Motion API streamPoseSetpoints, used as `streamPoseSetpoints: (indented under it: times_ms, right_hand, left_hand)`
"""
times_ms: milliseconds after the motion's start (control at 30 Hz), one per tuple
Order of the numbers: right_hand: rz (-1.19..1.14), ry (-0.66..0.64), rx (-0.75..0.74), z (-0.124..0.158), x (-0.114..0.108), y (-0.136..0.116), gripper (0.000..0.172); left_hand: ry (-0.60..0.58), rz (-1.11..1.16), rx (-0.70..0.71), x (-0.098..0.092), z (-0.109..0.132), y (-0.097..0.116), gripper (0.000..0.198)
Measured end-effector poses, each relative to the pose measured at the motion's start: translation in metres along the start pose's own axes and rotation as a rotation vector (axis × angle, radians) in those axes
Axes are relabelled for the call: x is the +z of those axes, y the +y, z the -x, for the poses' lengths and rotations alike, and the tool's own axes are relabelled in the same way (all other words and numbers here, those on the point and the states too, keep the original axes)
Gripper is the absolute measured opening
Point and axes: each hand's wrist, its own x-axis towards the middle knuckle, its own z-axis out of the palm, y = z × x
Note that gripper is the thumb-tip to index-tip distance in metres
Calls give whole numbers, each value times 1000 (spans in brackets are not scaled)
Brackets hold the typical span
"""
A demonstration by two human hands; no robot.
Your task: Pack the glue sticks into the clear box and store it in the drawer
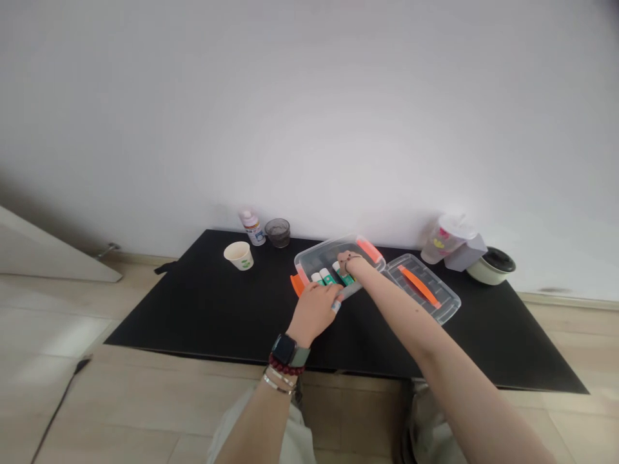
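A clear plastic box (309, 256) with orange latches sits on the black table (203, 309). Inside it lie three white-capped green tubes (329, 276) side by side. My left hand (315, 310) rests at the box's near edge, fingers curled against the rim beside the tubes. My right hand (349, 261) reaches into the box with its fingers bent down over the rightmost tube; whether it grips the tube I cannot make out. The box's clear lid (425, 287), with an orange handle, lies flat to the right of the box.
A paper cup (239, 255), a small bottle (252, 227) and a dark glass (277, 232) stand at the back left. A lidded drink cup (443, 240), a white box (465, 252) and a dark-lidded bowl (492, 265) stand at the back right. A white wall rises behind.
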Motion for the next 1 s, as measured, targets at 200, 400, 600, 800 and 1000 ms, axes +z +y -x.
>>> streamPoseSetpoints:
  times_ms: [200,400,600,800,1000]
  right_hand:
    - [-37,-4,-6,0,-7,4,34]
    - [-824,478,-201,77,-23,49,34]
    - [-1188,410,-413,173,28,50,34]
    - [-801,541,-147,196,49,60,31]
    - [-824,529,-82,195,53,68,31]
  left_hand:
    - [-72,3,-80,-11,1,-3,25]
    - [129,268,-114,-12,5,5,44]
    - [129,536,1,6,12,51,55]
    - [-140,549,-43,18,16,77,38]
    - [-268,588,-105,14,13,88,31]
